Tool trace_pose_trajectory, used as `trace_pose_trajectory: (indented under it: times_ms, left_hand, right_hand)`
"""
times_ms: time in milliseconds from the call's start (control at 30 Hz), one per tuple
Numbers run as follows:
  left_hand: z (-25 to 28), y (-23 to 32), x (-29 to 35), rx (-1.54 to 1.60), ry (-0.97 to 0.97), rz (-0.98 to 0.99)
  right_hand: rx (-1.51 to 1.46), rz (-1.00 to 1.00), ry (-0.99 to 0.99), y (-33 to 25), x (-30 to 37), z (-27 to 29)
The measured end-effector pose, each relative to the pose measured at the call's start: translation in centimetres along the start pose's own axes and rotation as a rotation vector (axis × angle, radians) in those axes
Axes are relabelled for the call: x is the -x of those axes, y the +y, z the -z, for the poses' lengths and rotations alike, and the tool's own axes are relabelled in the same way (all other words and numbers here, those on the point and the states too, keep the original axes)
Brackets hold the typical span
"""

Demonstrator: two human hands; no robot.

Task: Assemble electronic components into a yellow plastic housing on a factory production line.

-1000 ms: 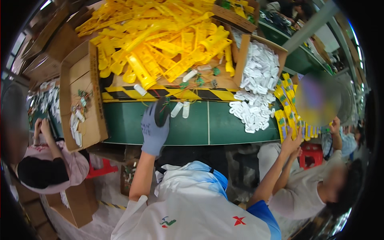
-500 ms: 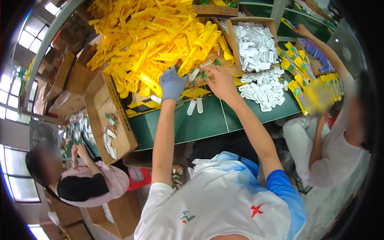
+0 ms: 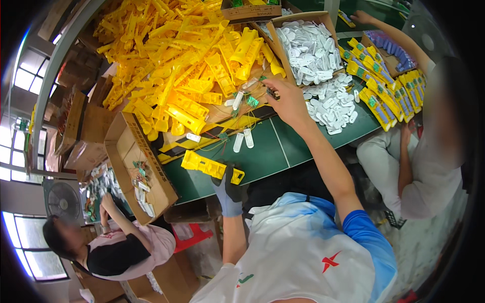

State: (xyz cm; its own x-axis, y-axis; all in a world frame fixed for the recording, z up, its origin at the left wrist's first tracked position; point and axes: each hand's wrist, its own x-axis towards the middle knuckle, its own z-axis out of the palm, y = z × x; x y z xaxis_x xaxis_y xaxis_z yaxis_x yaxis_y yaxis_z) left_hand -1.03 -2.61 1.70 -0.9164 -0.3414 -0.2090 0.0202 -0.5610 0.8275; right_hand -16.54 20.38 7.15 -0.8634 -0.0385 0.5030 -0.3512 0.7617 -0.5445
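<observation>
My left hand (image 3: 228, 194), in a grey glove with dark fingers, grips a long yellow plastic housing (image 3: 206, 165) by its right end, over the table's front edge. My bare right hand (image 3: 289, 103) is at the near edge of the cardboard, its fingers curled together around something small and dark that I cannot make out. Beside it lie green circuit boards (image 3: 252, 101) with thin wires and white oblong pieces (image 3: 238, 100). Two more white pieces (image 3: 243, 141) rest on the green tabletop (image 3: 262, 146), with another wired board (image 3: 224, 137) to their left.
A heap of yellow housings (image 3: 166, 55) covers the far left. White plastic covers fill a cardboard box (image 3: 333, 38) and spill in front of it. An open carton (image 3: 118, 146) stands at left. Co-workers sit on both sides; finished-looking yellow units (image 3: 376, 108) lie at right.
My left hand has drawn back from the heap toward me, now with a yellow housing in it. My right hand has shifted slightly right and its fingers have curled in. The view has shifted a little.
</observation>
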Motion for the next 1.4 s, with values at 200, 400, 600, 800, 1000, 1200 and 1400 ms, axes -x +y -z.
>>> trace_pose_trajectory:
  times_ms: [200,400,600,800,1000,1200,1400]
  left_hand:
    - [-0.9,0.8,1.3,-0.110,0.000,-0.009]
    - [-1.3,0.3,0.4,-0.211,-0.057,-0.118]
    - [-2.7,-2.5,-0.4,-0.394,-0.164,-0.140]
    - [-9.7,-4.4,-2.7,-0.617,-0.434,-0.152]
    - [-8.5,-7.1,-4.7,-0.404,-0.155,-0.227]
    - [-10.1,-0.1,-2.1,-0.248,-0.280,-0.148]
    - [-8.5,-0.9,-1.4,-0.354,-0.295,-0.162]
  right_hand:
    - [-0.773,-0.136,0.118,-2.9,-0.3,5.8]
    - [-0.779,-0.257,-0.002,-3.7,1.4,8.5]
    - [-0.629,-0.056,0.161,-2.7,0.4,8.8]
    - [-0.822,-0.217,0.009,-2.2,0.3,8.2]
    - [-1.010,-0.226,0.249,-1.7,0.6,9.8]
    - [-1.164,-0.404,-0.271,-3.2,3.0,9.0]
    - [-1.138,-0.503,-0.356,-4.3,6.7,5.7]
